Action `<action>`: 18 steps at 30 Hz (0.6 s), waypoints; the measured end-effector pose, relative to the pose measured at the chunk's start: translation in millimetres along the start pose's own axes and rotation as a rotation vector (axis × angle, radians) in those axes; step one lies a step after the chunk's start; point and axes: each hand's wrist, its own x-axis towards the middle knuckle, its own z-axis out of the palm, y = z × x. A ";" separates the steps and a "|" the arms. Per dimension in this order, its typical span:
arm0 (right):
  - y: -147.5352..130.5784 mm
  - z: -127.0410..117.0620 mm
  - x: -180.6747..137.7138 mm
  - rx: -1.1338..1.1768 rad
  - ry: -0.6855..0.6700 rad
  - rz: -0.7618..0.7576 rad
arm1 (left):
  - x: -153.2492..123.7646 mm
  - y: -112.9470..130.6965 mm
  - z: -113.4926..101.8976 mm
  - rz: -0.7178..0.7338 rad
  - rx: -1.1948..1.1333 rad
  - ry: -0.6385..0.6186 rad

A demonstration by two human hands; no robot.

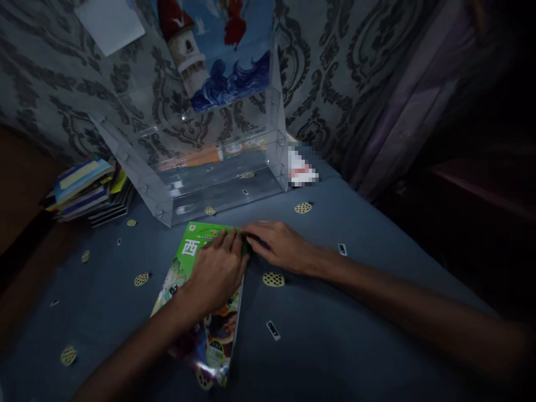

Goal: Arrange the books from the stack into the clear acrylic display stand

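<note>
A glossy green children's book lies flat on a blue patterned cloth. My left hand rests on the book's cover, fingers laid flat and close together near its upper right corner. My right hand lies beside it on the cloth, fingers stretched toward that same corner and touching the book's edge. Neither hand has lifted the book.
A clear acrylic shelf box stands just behind the book against patterned wallpaper, with a lighthouse picture behind it. A stack of books sits at the left. A curtain hangs at the right, with darkness beyond.
</note>
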 end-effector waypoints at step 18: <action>22.6 20.7 49.1 0.025 -0.115 -0.011 | 24.4 -28.3 -2.9 -0.170 -0.003 -0.124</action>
